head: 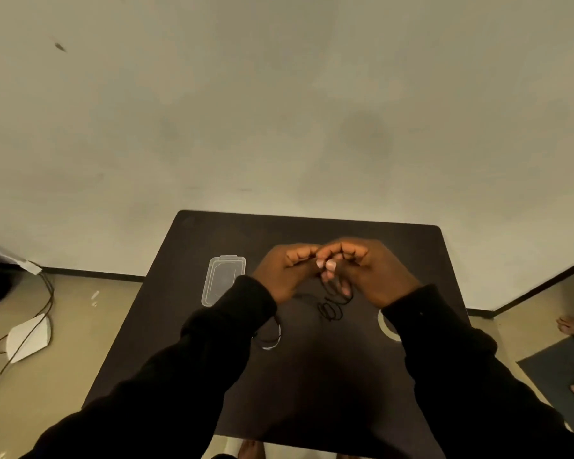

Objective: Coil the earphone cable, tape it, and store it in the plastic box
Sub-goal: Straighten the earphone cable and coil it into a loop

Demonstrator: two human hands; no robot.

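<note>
While the light is dim and yellowish, no brand, label or writing reads anywhere in view. Pale wall [279,94] fills the upper half, one small dark mark high at left. Dark square table [312,376] below it, near edge cut off by black sleeves [186,376]. Tan floor either side; white face mask [30,337] with ear loops lies at left, a thin wire trailing past it. Bare feet show at the right edge, partly cropped.

Clear plastic box [223,279] sits on the table's left part, just beside the left wrist; whether its lid is on, cannot tell. Tape roll [387,326] at right, mostly hidden under the right sleeve, only a pale arc showing. A thin ring-like object [274,339] lies beneath the left sleeve, hard to identify.

Left hand [287,276] and right hand [375,276] meet above table centre, fingers curled and fingertips touching, both apparently pinched on the black earphone cable [332,306]. Cable hangs from the fingers in loose loops, lower loops resting on the table, barely distinct against the dark top.
</note>
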